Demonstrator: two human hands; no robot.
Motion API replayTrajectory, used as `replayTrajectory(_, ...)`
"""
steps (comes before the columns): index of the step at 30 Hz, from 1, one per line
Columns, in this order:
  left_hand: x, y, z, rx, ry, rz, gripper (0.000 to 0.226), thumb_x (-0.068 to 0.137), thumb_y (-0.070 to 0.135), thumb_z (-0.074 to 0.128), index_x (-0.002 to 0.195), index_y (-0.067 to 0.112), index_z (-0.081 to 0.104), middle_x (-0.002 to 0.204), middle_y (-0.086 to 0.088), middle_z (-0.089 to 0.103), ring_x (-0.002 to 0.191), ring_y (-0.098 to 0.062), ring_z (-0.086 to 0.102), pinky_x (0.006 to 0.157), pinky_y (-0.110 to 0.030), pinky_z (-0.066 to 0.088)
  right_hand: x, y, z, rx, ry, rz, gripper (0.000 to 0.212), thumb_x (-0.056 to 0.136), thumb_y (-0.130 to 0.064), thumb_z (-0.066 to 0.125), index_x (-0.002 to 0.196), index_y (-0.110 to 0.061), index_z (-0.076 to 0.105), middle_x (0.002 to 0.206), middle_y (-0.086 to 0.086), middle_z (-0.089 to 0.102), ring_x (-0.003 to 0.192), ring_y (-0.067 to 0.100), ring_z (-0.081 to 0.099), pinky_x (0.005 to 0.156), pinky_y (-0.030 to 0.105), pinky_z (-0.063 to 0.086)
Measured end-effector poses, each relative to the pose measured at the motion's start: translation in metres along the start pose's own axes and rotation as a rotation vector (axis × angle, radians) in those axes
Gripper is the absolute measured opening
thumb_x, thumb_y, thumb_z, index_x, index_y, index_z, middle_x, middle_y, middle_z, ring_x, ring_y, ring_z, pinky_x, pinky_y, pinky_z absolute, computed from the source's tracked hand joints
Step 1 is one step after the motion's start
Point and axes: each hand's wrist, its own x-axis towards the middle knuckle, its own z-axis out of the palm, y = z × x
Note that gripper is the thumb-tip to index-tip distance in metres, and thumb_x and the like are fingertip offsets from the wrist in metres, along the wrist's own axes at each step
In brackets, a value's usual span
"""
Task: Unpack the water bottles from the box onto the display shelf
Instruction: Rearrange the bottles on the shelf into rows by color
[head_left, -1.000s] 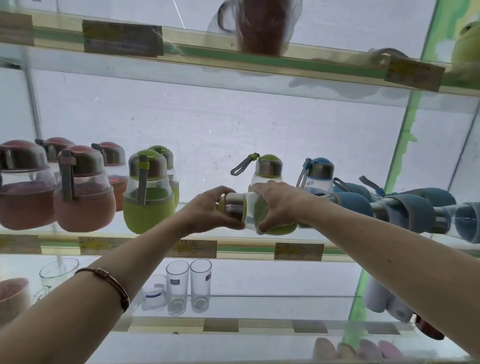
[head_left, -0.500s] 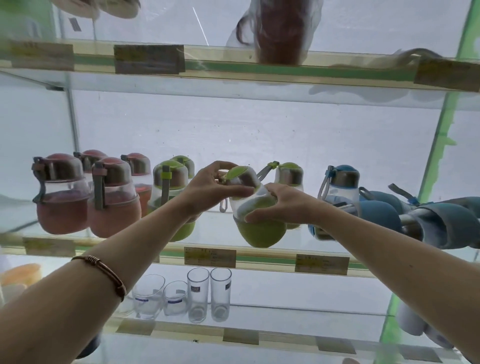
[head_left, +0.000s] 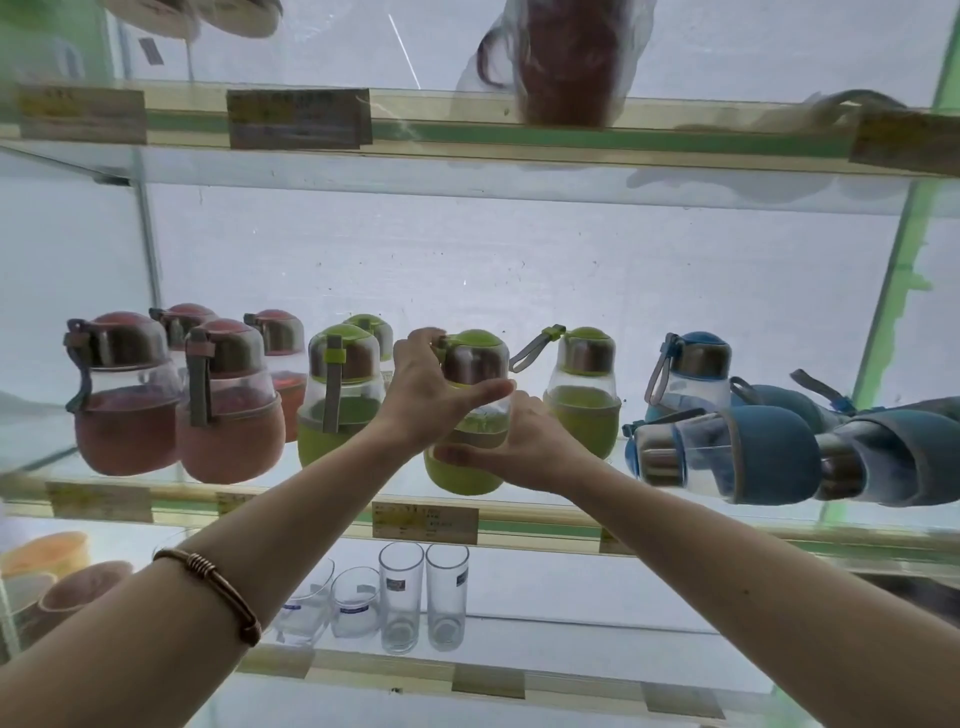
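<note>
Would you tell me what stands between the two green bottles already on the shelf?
In the head view, the held green bottle, gripped by both the left hand and right hand.

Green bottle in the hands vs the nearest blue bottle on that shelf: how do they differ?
The green bottle is upright; the nearest blue bottle lies on its side, cap pointing left. The green bottle has a green sleeve and cap top; the blue bottle's are blue. The left hand grips the green bottle's neck and the right hand holds its body; nothing holds the blue one. Both have a metal cap band, clear upper body and rounded sleeve.
</note>
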Motion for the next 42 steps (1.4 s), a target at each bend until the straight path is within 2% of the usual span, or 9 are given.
replayTrajectory(5, -0.002, -0.012, -0.006, -0.092, -0.094, -0.059, 0.055, 0.085, 0.045, 0.063, 0.122, 0.014, 0.038, 0.119, -0.006, 0.052, 0.108, -0.02, 0.053, 0.082, -0.029, 0.047, -0.004, -0.004, -0.005, 0.028, 0.002, -0.013, 0.071, 0.067, -0.058, 0.077, 0.113, -0.013, 0.048, 0.109, 0.001, 0.052, 0.098, 0.015, 0.05, 0.071, 0.026, 0.046)
replayTrajectory(9, -0.01, -0.014, -0.004, -0.154, -0.151, -0.005, 0.072, 0.087, 0.071, 0.026, 0.134, 0.017, 0.036, 0.124, -0.009, 0.055, 0.115, -0.025, 0.054, 0.098, -0.049, 0.047, 0.0, -0.001, -0.017, 0.194, -0.148, -0.031, 0.039, 0.076, -0.029, 0.079, 0.102, -0.025, 0.051, 0.097, -0.006, 0.059, 0.091, 0.012, 0.057, 0.072, 0.017, 0.048)
replayTrajectory(14, -0.002, -0.014, -0.002, -0.252, -0.123, -0.029, 0.046, 0.103, 0.038, 0.022, 0.146, 0.026, 0.029, 0.146, 0.002, 0.04, 0.13, -0.013, 0.04, 0.108, -0.034, 0.036, 0.008, 0.005, -0.015, 0.289, -0.194, 0.058, 0.034, 0.077, -0.028, 0.078, 0.102, -0.024, 0.057, 0.091, -0.011, 0.062, 0.084, 0.003, 0.059, 0.07, 0.013, 0.048)
replayTrajectory(17, 0.004, -0.02, 0.002, -0.294, -0.145, -0.088, 0.051, 0.101, 0.04, 0.031, 0.149, 0.038, 0.016, 0.15, 0.002, 0.036, 0.134, -0.017, 0.038, 0.109, -0.036, 0.036, 0.025, 0.012, 0.006, 0.193, -0.12, 0.119, 0.099, 0.038, -0.081, 0.076, 0.119, -0.027, 0.056, 0.113, 0.002, 0.061, 0.1, 0.015, 0.061, 0.084, 0.033, 0.055)
replayTrajectory(20, 0.005, -0.027, 0.007, -0.325, -0.14, -0.117, 0.062, 0.096, 0.041, 0.045, 0.15, 0.036, 0.015, 0.148, 0.001, 0.04, 0.133, -0.018, 0.041, 0.106, -0.041, 0.041, 0.036, 0.026, 0.022, 0.248, -0.041, 0.141, 0.119, 0.023, -0.092, 0.065, 0.121, -0.024, 0.057, 0.112, 0.006, 0.061, 0.096, 0.017, 0.064, 0.077, 0.033, 0.057)
replayTrajectory(25, 0.006, -0.03, 0.014, -0.178, -0.094, -0.101, 0.046, 0.094, 0.024, 0.057, 0.136, 0.02, 0.039, 0.119, 0.002, 0.056, 0.111, -0.017, 0.054, 0.083, -0.026, 0.045, 0.028, 0.015, 0.017, 0.32, 0.038, 0.159, 0.101, 0.033, -0.073, 0.072, 0.113, -0.013, 0.059, 0.104, 0.005, 0.066, 0.089, 0.016, 0.066, 0.063, 0.026, 0.053)
replayTrajectory(28, 0.007, -0.029, 0.019, -0.107, -0.099, -0.084, 0.045, 0.094, 0.02, 0.056, 0.136, 0.018, 0.038, 0.123, -0.003, 0.055, 0.11, -0.018, 0.053, 0.092, -0.033, 0.046, 0.028, 0.012, 0.024, 0.257, 0.056, 0.151, 0.1, 0.038, -0.078, 0.065, 0.115, -0.015, 0.059, 0.108, 0.007, 0.063, 0.089, 0.017, 0.065, 0.068, 0.031, 0.056)
replayTrajectory(32, 0.012, -0.034, 0.026, 0.024, -0.064, -0.064, 0.048, 0.093, 0.02, 0.058, 0.136, 0.018, 0.035, 0.127, -0.007, 0.052, 0.115, -0.024, 0.051, 0.095, -0.035, 0.044, 0.03, 0.011, 0.025, 0.246, 0.139, 0.183, 0.069, 0.071, -0.049, 0.077, 0.119, -0.006, 0.051, 0.11, 0.011, 0.059, 0.097, 0.024, 0.06, 0.078, 0.037, 0.054)
replayTrajectory(42, 0.033, -0.04, 0.038, 0.244, -0.005, -0.187, 0.068, 0.085, 0.037, 0.066, 0.137, 0.011, 0.031, 0.132, -0.012, 0.032, 0.124, -0.032, 0.041, 0.103, -0.041, 0.038, 0.045, 0.014, 0.013, 0.223, 0.067, 0.181, 0.044, 0.082, -0.038, 0.071, 0.106, -0.003, 0.06, 0.101, 0.011, 0.066, 0.09, 0.023, 0.062, 0.07, 0.032, 0.05)
